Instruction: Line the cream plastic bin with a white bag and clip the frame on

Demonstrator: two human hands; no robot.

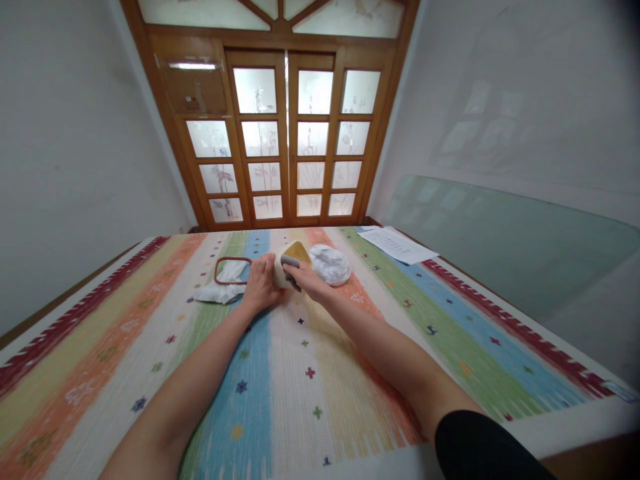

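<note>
Over the middle of the striped tablecloth (285, 373), a cream-coloured container (281, 275) is tipped so that its yellowish inside shows. My left hand (263, 283) is closed round its left side. My right hand (307, 279) is closed on a dark grey piece (291, 265), perhaps a cloth or pad, which lies against the container's front. A rounded rectangular lid-like frame with a reddish-brown rim (233, 259) lies just left of my left hand. White crumpled material (219, 293) sits under and before it. Right of the container is a round, crumpled white bundle (330, 265).
Printed paper sheets (397, 245) lie at the far right of the table. A large greenish glass panel (505, 240) leans on the right wall. Beyond the table stand wooden doors (287, 133) with frosted panes. A small bluish item (620, 391) is at the right edge.
</note>
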